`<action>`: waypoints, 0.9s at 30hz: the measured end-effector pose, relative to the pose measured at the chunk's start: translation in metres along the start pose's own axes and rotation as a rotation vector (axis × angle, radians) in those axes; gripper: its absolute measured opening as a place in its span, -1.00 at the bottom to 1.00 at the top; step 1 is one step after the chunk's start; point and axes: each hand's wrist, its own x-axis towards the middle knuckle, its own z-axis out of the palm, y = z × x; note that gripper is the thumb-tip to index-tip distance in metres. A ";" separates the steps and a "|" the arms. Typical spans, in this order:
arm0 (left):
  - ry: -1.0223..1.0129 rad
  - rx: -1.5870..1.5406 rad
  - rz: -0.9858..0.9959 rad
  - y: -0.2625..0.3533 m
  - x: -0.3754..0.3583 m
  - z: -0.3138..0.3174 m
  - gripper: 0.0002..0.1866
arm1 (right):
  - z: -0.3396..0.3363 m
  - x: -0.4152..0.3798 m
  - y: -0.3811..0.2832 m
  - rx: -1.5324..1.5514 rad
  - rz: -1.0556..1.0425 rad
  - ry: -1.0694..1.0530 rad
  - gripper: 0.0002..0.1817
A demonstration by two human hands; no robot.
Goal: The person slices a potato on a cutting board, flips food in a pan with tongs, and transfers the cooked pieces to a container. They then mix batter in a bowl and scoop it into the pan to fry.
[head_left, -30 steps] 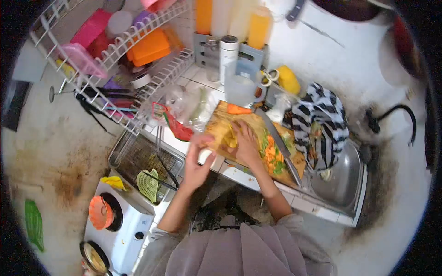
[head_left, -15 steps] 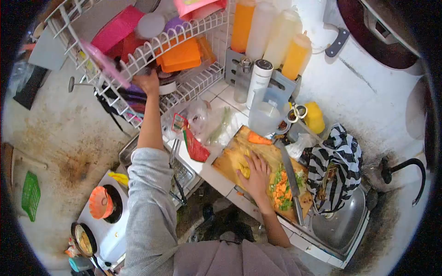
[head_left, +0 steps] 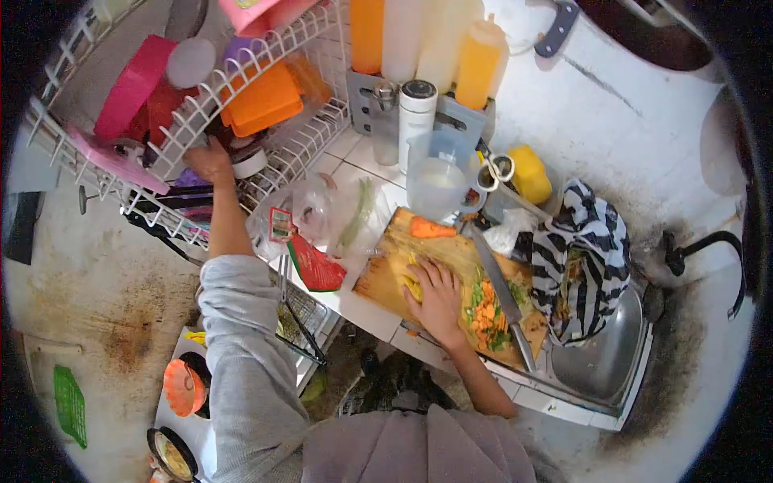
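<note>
My left hand point(head_left: 211, 163) reaches into the white wire dish rack point(head_left: 245, 189), near a white round container point(head_left: 249, 163); its fingers are partly hidden among the dishes. On the wooden cutting board point(head_left: 385, 282) my right hand point(head_left: 435, 299) rests with fingers spread over some yellow pieces point(head_left: 413, 283). A large knife point(head_left: 501, 291) lies on the board to the right of that hand, beside chopped carrot and greens point(head_left: 488, 315). A piece of carrot point(head_left: 431, 228) is at the board's upper edge.
A striped bag point(head_left: 580, 266) stands by the metal sink point(head_left: 600, 370). Behind the board are a plastic jug point(head_left: 439, 181), a white bottle point(head_left: 416, 121) and scissors point(head_left: 497, 171). A plastic bag point(head_left: 354, 217) lies left of the board. A pan point(head_left: 171, 452) is at the lower left.
The view has shifted, so the rack and counter appear further left and higher. My left hand is still in the rack, and my right hand stays on the board over the yellow pieces.
</note>
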 end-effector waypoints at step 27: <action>0.152 -1.137 -0.577 0.075 -0.132 -0.140 -0.59 | 0.006 0.003 0.010 0.195 -0.095 0.144 -0.74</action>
